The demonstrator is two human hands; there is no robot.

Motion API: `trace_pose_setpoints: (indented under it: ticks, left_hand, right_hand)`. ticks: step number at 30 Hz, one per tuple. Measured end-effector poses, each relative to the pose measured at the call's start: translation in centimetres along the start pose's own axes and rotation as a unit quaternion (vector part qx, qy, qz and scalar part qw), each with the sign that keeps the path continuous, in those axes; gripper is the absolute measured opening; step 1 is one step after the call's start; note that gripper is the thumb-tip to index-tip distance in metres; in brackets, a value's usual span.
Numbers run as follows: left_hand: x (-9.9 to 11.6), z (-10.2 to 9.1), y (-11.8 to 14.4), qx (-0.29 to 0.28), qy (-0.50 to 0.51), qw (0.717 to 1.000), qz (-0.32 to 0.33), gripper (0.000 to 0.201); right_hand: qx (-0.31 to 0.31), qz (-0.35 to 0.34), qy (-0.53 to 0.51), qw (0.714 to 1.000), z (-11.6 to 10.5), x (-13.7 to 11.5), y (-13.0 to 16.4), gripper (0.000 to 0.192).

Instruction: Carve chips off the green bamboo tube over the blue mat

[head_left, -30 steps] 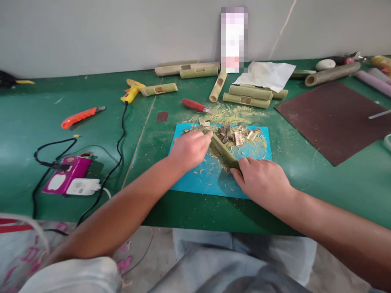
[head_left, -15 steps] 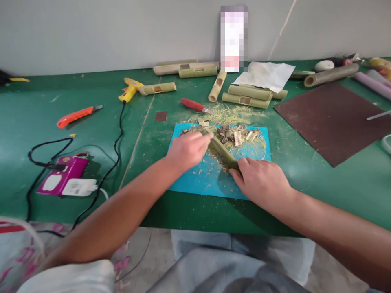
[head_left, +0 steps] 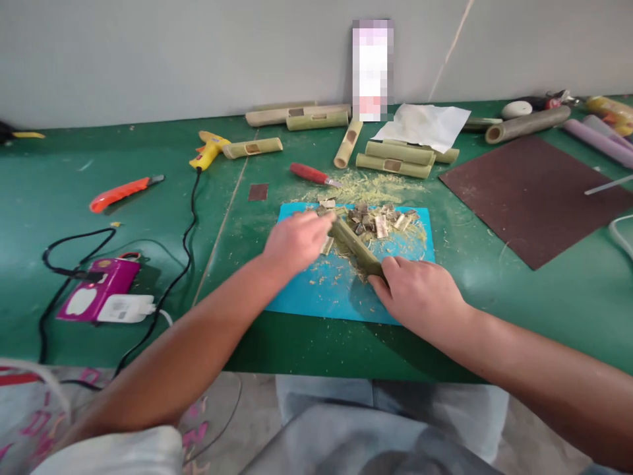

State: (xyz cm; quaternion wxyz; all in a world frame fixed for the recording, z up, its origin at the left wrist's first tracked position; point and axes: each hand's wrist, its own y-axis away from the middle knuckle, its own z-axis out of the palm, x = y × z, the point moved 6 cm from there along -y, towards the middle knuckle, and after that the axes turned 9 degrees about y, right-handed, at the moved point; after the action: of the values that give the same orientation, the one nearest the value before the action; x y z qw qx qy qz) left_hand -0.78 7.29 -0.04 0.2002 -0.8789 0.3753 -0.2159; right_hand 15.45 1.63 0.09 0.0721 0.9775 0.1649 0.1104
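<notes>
A green bamboo tube (head_left: pixel 357 245) slants over the blue mat (head_left: pixel 297 290). Its near end is wrapped by my right hand (head_left: pixel 422 287), which is closed around it. My left hand (head_left: pixel 299 241) is closed at the tube's far end, fingertips against it; the undersides of those fingers are hidden. Cut bamboo chips (head_left: pixel 380 226) and fine shavings lie on the mat just beyond the tube. A red-handled knife (head_left: pixel 311 173) rests past the mat's far edge, its blade tip among more shavings (head_left: pixel 368 188).
Behind the mat lie several notched bamboo tubes (head_left: pixel 393 165) and white paper (head_left: pixel 425 125). A brown sheet (head_left: pixel 529 198) is at right. At left are a yellow glue gun (head_left: pixel 210 150), an orange cutter (head_left: pixel 121 193), a purple power strip (head_left: pixel 111 284) and black cables. A blurred phone (head_left: pixel 372 72) leans on the wall.
My left hand has shifted slightly left along the far end of the bamboo tube. My right hand keeps its grip on the near end. The whole view has shifted a little.
</notes>
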Motion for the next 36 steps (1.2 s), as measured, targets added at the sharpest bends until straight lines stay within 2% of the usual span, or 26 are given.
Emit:
trace_pose_setpoints:
  ticks: [1,5,10,16,20,23,27,31,36]
  left_hand:
    - [-0.2,-0.2,0.0,0.014,-0.007,1.000,-0.010,0.038]
    - [0.0,0.2,-0.1,-0.017,-0.006,1.000,-0.007,0.035]
    - [-0.8,0.0,-0.3,0.012,0.017,1.000,-0.020,0.027]
    - [-1.9,-0.3,-0.6,0.022,0.120,0.991,-0.054,0.019]
    - [-2.3,-0.6,-0.8,0.033,0.081,0.996,-0.029,0.018]
    - [-1.7,-0.5,-0.8,0.041,0.027,0.999,0.002,0.022]
    - [0.2,0.3,-0.6,-0.003,0.011,0.996,0.083,0.027]
    - [-0.3,-0.2,-0.7,0.041,-0.015,0.998,0.039,0.027]
    - [0.5,0.2,-0.6,0.002,0.020,0.998,0.066,0.026]
  right_hand:
    - [0.001,0.001,0.001,1.000,0.0,0.0,0.0,0.032]
    - [0.008,-0.007,0.001,1.000,0.0,-0.1,0.0,0.032]
    - [0.015,-0.005,-0.003,1.000,0.0,-0.1,0.0,0.030]
    - [0.018,-0.007,-0.008,1.000,0.0,-0.1,-0.1,0.031]
    - [0.019,-0.009,-0.012,1.000,0.2,-0.1,-0.1,0.030]
    - [0.023,-0.009,-0.010,1.000,0.3,-0.1,0.0,0.029]
    - [0.026,-0.011,-0.010,1.000,0.3,-0.1,0.0,0.030]
    - [0.026,-0.006,-0.008,1.000,0.2,-0.1,0.0,0.030]
    - [0.023,-0.011,-0.008,1.000,0.2,-0.1,0.0,0.030]
